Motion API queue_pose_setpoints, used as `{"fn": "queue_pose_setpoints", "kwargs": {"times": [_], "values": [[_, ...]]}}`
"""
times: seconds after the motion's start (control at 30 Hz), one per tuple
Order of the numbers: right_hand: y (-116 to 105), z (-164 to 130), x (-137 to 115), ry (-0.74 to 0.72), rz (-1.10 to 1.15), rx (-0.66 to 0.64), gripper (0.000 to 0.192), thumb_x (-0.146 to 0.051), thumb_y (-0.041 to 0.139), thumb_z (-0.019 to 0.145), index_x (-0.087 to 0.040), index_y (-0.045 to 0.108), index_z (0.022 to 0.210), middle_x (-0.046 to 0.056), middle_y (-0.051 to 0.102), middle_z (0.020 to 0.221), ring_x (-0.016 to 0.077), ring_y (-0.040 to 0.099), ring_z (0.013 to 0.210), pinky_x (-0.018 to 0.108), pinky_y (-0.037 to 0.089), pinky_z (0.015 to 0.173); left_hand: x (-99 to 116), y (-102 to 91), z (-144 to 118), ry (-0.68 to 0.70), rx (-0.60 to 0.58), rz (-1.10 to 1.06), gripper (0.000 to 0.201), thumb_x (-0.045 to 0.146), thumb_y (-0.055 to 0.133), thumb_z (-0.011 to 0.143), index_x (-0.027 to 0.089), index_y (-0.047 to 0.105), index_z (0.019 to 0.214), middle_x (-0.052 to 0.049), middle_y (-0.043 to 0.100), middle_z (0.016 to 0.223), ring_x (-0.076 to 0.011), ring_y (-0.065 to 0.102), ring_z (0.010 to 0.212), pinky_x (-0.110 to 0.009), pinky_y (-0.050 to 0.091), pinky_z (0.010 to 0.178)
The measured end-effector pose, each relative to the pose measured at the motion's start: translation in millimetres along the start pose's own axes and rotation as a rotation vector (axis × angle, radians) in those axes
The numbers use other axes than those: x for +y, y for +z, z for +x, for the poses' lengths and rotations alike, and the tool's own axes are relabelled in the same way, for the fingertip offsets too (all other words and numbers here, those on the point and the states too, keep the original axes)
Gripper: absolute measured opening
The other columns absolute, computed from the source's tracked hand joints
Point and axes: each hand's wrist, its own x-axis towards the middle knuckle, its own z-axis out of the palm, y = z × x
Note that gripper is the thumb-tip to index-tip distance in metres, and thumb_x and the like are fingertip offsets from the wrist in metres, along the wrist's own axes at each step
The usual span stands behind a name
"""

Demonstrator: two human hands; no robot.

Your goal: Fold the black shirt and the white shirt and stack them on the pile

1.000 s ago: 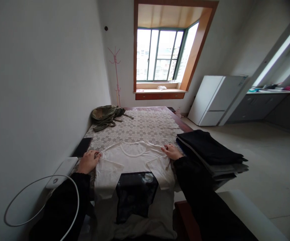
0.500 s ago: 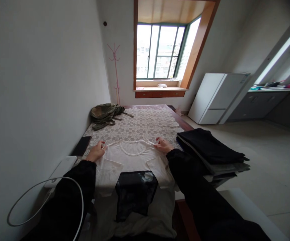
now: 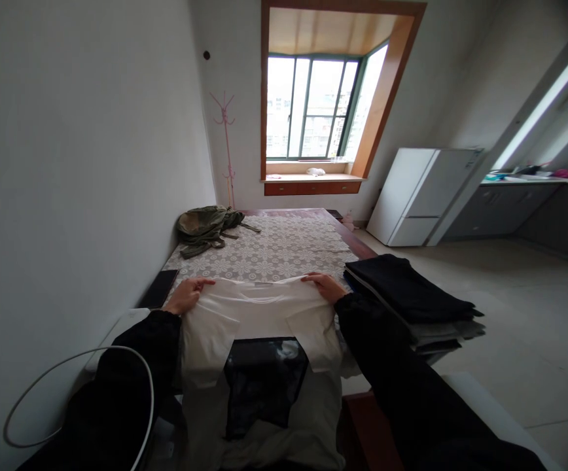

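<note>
A white T-shirt (image 3: pixel 259 314) with a dark printed panel (image 3: pixel 266 383) spreads across the near side of the table, its sleeves folded inward over the front. My left hand (image 3: pixel 187 294) is closed on the shirt's left shoulder. At the other shoulder, my right hand (image 3: pixel 324 286) pinches the fabric between thumb and fingers. The collar edge between both hands is raised and pulled fairly straight. The shirt's lower part hangs toward me and bunches up at the bottom of the view.
A stack of folded dark clothes (image 3: pixel 406 288) stands to the right. On the patterned tablecloth (image 3: pixel 284 242) lies a green backpack (image 3: pixel 205 229) at the back left. A dark flat object (image 3: pixel 159 288), a white device (image 3: pixel 124 324) and a looping white cable (image 3: pixel 80 350) are by the left wall.
Both hands have gripped the shirt's shoulders and lifted the collar edge, which lay flat before with the round neckline showing. The view has tilted slightly upward.
</note>
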Motion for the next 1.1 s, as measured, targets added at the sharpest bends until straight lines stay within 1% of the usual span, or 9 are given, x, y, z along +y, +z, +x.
{"fn": "queue_pose_setpoints", "kwargs": {"times": [0.1, 0.2, 0.4, 0.5, 0.6, 0.73, 0.9, 1.0, 1.1], "values": [[-13, 8, -7, -0.003, -0.025, 0.088, 0.056, -0.002, 0.042, 0.087, -0.023, 0.077, 0.125, 0.006, 0.069, 0.137, 0.0256, 0.064, 0.128, 0.04, 0.047, 0.112, 9, -9.4, 7, 0.061, 0.082, -0.045, 0.055, 0.021, 0.045, 0.078, 0.018, 0.077, 0.123, -0.006, 0.075, 0.127, -0.0248, 0.068, 0.115, -0.035, 0.05, 0.108], [-31, 17, -16, -0.003, -0.062, 0.148, 0.056, -0.003, 0.043, 0.089, -0.025, 0.074, 0.13, 0.005, 0.067, 0.14, 0.0259, 0.062, 0.131, 0.041, 0.045, 0.116, 17, -22.8, 17, 0.082, 0.163, -0.059, 0.053, 0.024, 0.044, 0.085, 0.018, 0.075, 0.127, -0.004, 0.071, 0.135, -0.0246, 0.064, 0.124, -0.036, 0.044, 0.116], [-63, 38, -28, -0.026, -0.123, 0.237, 0.057, -0.005, 0.044, 0.09, -0.026, 0.071, 0.135, 0.001, 0.064, 0.145, 0.0264, 0.058, 0.135, 0.043, 0.042, 0.119, 26, -48.0, 40, 0.123, 0.265, -0.038, 0.051, 0.023, 0.043, 0.089, 0.018, 0.075, 0.128, -0.004, 0.071, 0.136, -0.0232, 0.065, 0.121, -0.034, 0.045, 0.114], [-73, 58, -28, -0.001, -0.179, 0.241, 0.057, -0.005, 0.045, 0.091, -0.027, 0.069, 0.138, 0.0, 0.064, 0.145, 0.027, 0.058, 0.134, 0.043, 0.042, 0.119, 26, -52.6, 57, 0.123, 0.305, -0.024, 0.051, 0.022, 0.043, 0.089, 0.018, 0.074, 0.129, -0.004, 0.071, 0.135, -0.0226, 0.066, 0.119, -0.032, 0.046, 0.112], [-75, 83, -22, 0.033, -0.238, 0.21, 0.058, -0.005, 0.044, 0.091, -0.028, 0.069, 0.138, -0.001, 0.063, 0.145, 0.0274, 0.059, 0.132, 0.043, 0.043, 0.117, 22, -50.4, 79, 0.12, 0.321, -0.014, 0.052, 0.02, 0.044, 0.087, 0.018, 0.074, 0.129, -0.004, 0.072, 0.135, -0.0226, 0.065, 0.119, -0.033, 0.046, 0.112], [-63, 109, -5, 0.075, -0.278, 0.128, 0.058, -0.004, 0.046, 0.09, -0.029, 0.07, 0.137, -0.001, 0.064, 0.145, 0.028, 0.061, 0.13, 0.042, 0.044, 0.116, 3, -35.7, 104, 0.074, 0.28, 0.029, 0.056, 0.014, 0.045, 0.081, 0.018, 0.075, 0.128, -0.004, 0.075, 0.129, -0.0209, 0.068, 0.111, -0.03, 0.049, 0.106], [-25, 116, 17, 0.133, -0.247, 0.062, 0.057, -0.006, 0.049, 0.09, -0.029, 0.07, 0.137, 0.001, 0.064, 0.145, 0.0291, 0.062, 0.128, 0.043, 0.045, 0.115, -23, 2.4, 113, -0.037, 0.163, 0.126, 0.059, 0.01, 0.046, 0.076, 0.019, 0.075, 0.127, -0.006, 0.077, 0.122, -0.0204, 0.07, 0.1, -0.028, 0.052, 0.097], [1, 113, 27, 0.16, -0.22, 0.03, 0.056, -0.009, 0.054, 0.089, -0.028, 0.067, 0.14, 0.004, 0.065, 0.143, 0.0289, 0.063, 0.127, 0.043, 0.046, 0.114, -32, 27.7, 106, -0.057, 0.109, 0.13, 0.052, 0.015, 0.049, 0.081, 0.021, 0.075, 0.126, -0.006, 0.076, 0.127, -0.0226, 0.069, 0.111, -0.03, 0.051, 0.101], [17, 97, 29, 0.206, -0.198, 0.023, 0.062, -0.017, 0.062, 0.087, -0.025, 0.058, 0.148, 0.011, 0.057, 0.151, 0.0311, 0.057, 0.134, 0.045, 0.046, 0.114, -36, 40.7, 90, -0.075, 0.098, 0.132, 0.049, 0.029, 0.052, 0.09, 0.02, 0.067, 0.135, -0.01, 0.065, 0.145, -0.0276, 0.058, 0.134, -0.037, 0.045, 0.113]]}}
